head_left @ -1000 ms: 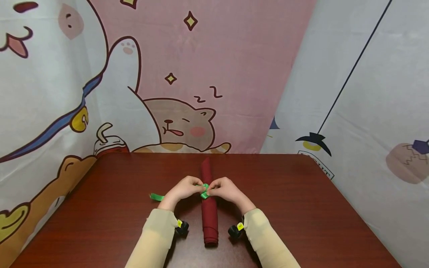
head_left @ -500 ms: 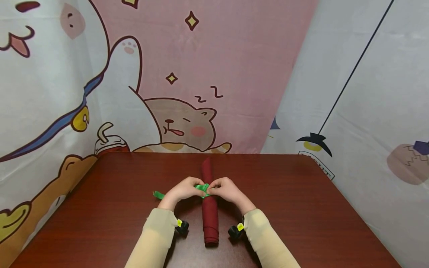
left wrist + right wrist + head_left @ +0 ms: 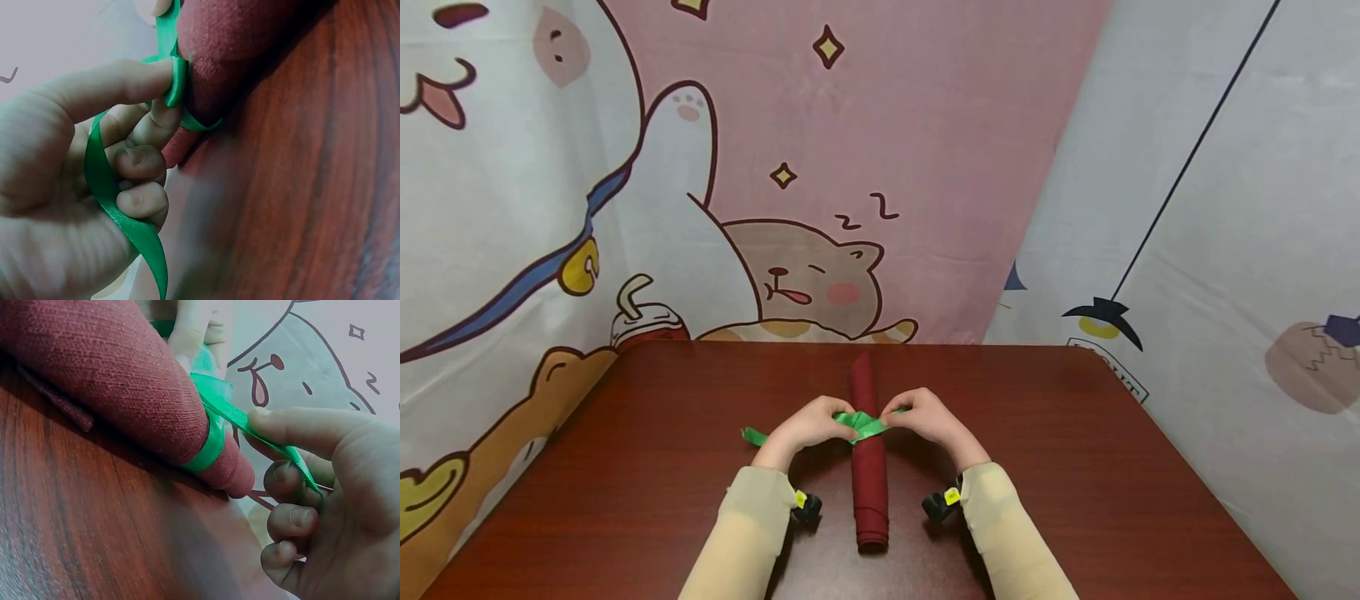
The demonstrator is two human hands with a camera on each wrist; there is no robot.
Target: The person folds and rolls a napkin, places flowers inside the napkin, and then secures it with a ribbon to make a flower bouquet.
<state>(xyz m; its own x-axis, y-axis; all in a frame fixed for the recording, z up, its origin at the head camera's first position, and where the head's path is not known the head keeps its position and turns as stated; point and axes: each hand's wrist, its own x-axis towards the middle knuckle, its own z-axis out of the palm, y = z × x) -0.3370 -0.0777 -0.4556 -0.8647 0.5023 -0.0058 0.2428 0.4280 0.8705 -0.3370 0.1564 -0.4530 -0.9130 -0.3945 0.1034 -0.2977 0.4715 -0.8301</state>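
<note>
A dark red roll of knitted cloth (image 3: 870, 492) lies lengthwise on the table, with a green ribbon (image 3: 867, 427) round it near its far part. My left hand (image 3: 808, 423) pinches a fold of the ribbon between thumb and forefinger at the roll's left side. A loose tail of it hangs across that palm in the left wrist view. On the right side my right hand (image 3: 928, 417) pinches the other length of ribbon (image 3: 228, 412), drawn out from the roll. In the right wrist view a green band circles the cloth roll (image 3: 137, 381).
The brown wooden table (image 3: 1075, 467) has its far edge against a cartoon-printed cloth backdrop (image 3: 925, 167). Small black wrist cameras with yellow marks hang under both cream sleeves (image 3: 737, 533). The ribbon's end (image 3: 754, 436) shows left of my left wrist.
My right hand has moved right, away from the roll, drawing its ribbon length out across the top. My left hand has stayed nearly in place, and a wider green fold now shows beside it.
</note>
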